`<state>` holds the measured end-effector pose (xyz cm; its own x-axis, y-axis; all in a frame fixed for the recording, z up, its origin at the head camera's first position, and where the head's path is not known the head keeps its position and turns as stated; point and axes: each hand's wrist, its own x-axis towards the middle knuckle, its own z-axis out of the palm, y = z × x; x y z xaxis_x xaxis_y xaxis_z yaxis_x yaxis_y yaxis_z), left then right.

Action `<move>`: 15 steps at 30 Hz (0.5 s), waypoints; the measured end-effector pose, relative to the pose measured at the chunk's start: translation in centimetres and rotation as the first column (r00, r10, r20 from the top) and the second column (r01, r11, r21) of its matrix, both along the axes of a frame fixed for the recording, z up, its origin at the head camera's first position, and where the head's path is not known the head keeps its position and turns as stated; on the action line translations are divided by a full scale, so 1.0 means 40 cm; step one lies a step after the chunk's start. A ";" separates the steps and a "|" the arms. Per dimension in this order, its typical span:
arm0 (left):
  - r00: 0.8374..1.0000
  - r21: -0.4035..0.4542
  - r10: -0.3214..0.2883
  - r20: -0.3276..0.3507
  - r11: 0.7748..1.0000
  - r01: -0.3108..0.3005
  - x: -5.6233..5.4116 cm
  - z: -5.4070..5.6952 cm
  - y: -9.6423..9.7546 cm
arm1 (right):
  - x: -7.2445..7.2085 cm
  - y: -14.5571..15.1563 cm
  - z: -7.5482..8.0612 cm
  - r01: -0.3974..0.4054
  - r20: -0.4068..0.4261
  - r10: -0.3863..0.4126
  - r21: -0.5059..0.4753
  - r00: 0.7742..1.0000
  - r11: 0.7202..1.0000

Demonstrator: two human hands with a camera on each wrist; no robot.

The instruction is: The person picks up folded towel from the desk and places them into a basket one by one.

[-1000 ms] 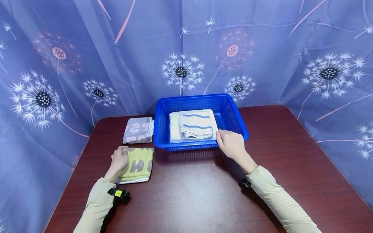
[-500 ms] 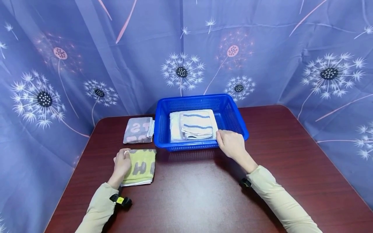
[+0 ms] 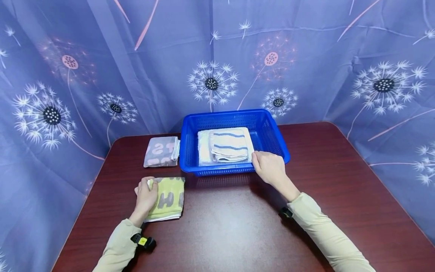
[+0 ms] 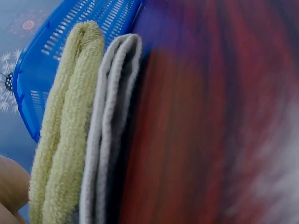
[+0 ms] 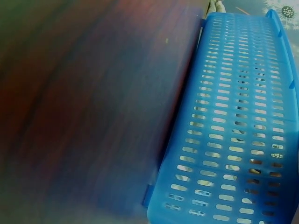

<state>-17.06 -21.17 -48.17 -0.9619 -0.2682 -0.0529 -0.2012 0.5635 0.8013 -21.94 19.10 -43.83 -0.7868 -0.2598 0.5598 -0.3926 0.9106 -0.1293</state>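
Note:
My left hand (image 3: pixel 147 194) grips the left side of a folded yellow-green towel (image 3: pixel 171 196) with grey letters, thumb on top. The left wrist view shows the folded layers of this towel edge-on, yellow on one side and pale below, with part of the hand (image 4: pixel 11 189) at the lower left. My right hand (image 3: pixel 270 168) holds the front rim of a blue plastic basket (image 3: pixel 217 169), fingers over the edge. Inside the basket, a folded white towel with blue stripes (image 3: pixel 229 141) lies on a plain white one (image 3: pixel 204 149). The right wrist view shows the basket's slotted wall (image 5: pixel 224 121).
A folded grey towel with pink letters (image 3: pixel 160 152) lies just left of the basket. The brown wooden table (image 3: pixel 238 226) runs back to a blue curtain (image 3: pixel 163 75) with dandelion prints, close behind the basket.
The left hand and the yellow-green towel have shifted a little to the right and nearer the person. The right hand and the basket have stayed in place.

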 end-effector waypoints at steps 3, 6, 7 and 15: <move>1.000 0.004 0.000 -0.009 1.000 0.000 0.009 -0.002 0.007 | 0.000 -0.001 0.001 0.001 0.001 -0.001 0.002 1.000 1.000; 1.000 0.011 0.005 -0.020 1.000 -0.005 0.017 -0.002 0.016 | 0.000 -0.001 0.002 0.003 0.005 -0.003 0.003 1.000 1.000; 1.000 0.015 0.008 -0.022 1.000 -0.008 0.018 -0.002 0.019 | 0.000 -0.001 0.003 0.004 0.007 -0.004 0.003 1.000 1.000; 0.999 0.028 -0.001 -0.054 1.000 0.002 0.031 -0.004 0.046 | -0.001 0.002 0.003 0.006 0.017 -0.006 0.005 1.000 1.000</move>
